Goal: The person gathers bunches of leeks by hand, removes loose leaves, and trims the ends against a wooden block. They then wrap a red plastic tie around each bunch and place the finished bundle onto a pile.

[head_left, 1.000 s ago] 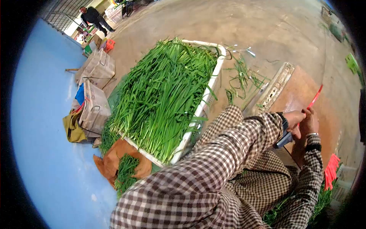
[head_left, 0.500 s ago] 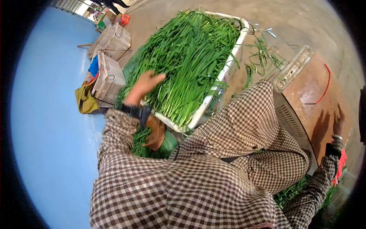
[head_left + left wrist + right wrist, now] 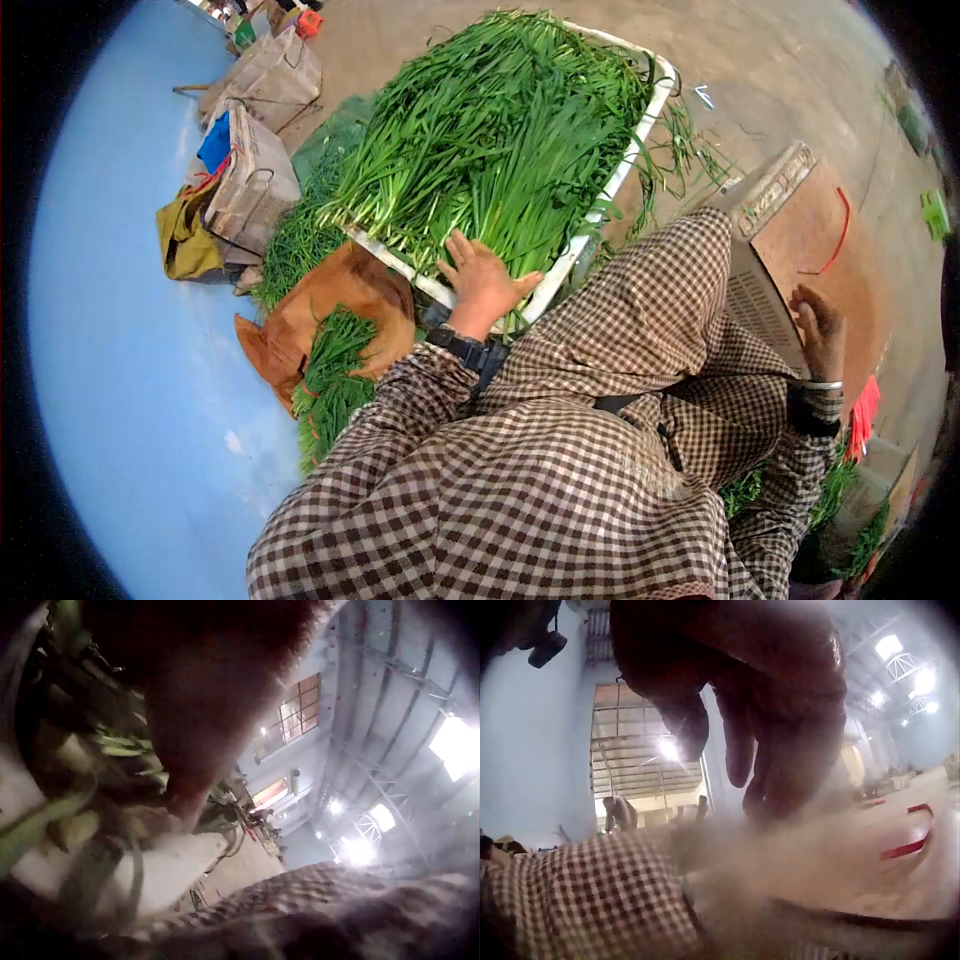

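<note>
A white plastic crate [image 3: 630, 150] is heaped with long green garlic chives [image 3: 500, 130]. At its near edge my left hand [image 3: 485, 285] spreads its fingers over the pale stem ends, with its thumb out toward the corner. In the left wrist view, the hand [image 3: 217, 682] hangs dark and close over stems [image 3: 124, 746] and the white rim [image 3: 161, 874]. My right hand [image 3: 822, 330] is empty, its fingers loosely bent near the left side of a brown board [image 3: 850, 290]. A thin red strip [image 3: 842, 235] lies on that board, beyond the fingers.
Pink-red strips [image 3: 863, 415] hang right of my right wrist. Bunched chives [image 3: 335, 365] lie on brown cloth [image 3: 290, 290] to the left. Dirty crates [image 3: 250, 190] stand along the blue wall [image 3: 120, 200]. Loose stems [image 3: 680, 140] litter the floor. My checkered knee [image 3: 640, 300] sits between crate and board.
Both hands were together at the red strip over the board. The strip now lies on the board. My left hand has swung left to the crate's chives, while the right has stayed by the board.
</note>
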The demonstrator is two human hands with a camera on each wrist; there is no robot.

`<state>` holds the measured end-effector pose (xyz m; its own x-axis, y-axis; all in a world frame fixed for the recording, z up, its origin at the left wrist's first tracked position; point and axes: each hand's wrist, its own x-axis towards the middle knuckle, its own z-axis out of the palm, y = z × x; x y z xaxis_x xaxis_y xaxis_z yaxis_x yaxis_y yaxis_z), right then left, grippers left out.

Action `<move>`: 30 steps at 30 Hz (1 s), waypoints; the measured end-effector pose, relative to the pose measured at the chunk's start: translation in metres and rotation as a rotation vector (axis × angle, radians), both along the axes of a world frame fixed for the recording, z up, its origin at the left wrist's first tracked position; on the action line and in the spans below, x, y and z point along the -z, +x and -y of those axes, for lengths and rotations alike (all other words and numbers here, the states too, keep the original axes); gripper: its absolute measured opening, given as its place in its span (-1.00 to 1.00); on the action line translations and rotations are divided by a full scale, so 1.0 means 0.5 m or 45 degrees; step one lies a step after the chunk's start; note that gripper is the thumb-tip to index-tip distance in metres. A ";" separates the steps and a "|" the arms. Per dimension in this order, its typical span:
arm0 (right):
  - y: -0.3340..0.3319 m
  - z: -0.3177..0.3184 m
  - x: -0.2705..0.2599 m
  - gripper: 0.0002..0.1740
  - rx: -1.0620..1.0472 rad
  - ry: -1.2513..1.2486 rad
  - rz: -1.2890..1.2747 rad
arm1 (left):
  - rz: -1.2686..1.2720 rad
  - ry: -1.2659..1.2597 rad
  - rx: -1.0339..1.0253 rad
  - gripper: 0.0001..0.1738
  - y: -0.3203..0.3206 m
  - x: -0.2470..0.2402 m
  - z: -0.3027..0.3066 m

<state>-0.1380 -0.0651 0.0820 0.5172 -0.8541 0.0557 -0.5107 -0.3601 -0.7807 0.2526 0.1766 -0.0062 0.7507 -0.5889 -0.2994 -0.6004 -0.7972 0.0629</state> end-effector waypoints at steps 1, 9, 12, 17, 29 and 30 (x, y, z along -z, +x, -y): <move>0.023 -0.010 0.003 -0.66 -0.012 -0.005 -0.015 | 0.070 -0.067 0.056 0.27 -0.005 0.008 -0.002; 0.123 0.002 0.021 -0.68 -0.276 0.024 0.003 | -0.140 -0.297 0.001 0.04 0.028 0.008 -0.010; 0.139 -0.012 0.020 -0.65 -0.301 0.067 -0.004 | -0.064 -0.345 0.071 -0.04 0.037 0.009 -0.014; 0.118 -0.006 0.068 -0.66 -0.277 0.011 0.089 | -0.062 -0.318 0.041 -0.02 0.028 0.019 0.007; 0.114 0.001 0.070 -0.68 -0.282 0.228 0.155 | -0.218 -0.098 0.257 -0.05 0.100 -0.001 0.027; 0.118 -0.002 0.063 -0.68 -0.282 0.232 0.153 | -0.195 -0.079 0.192 -0.05 0.081 -0.006 0.029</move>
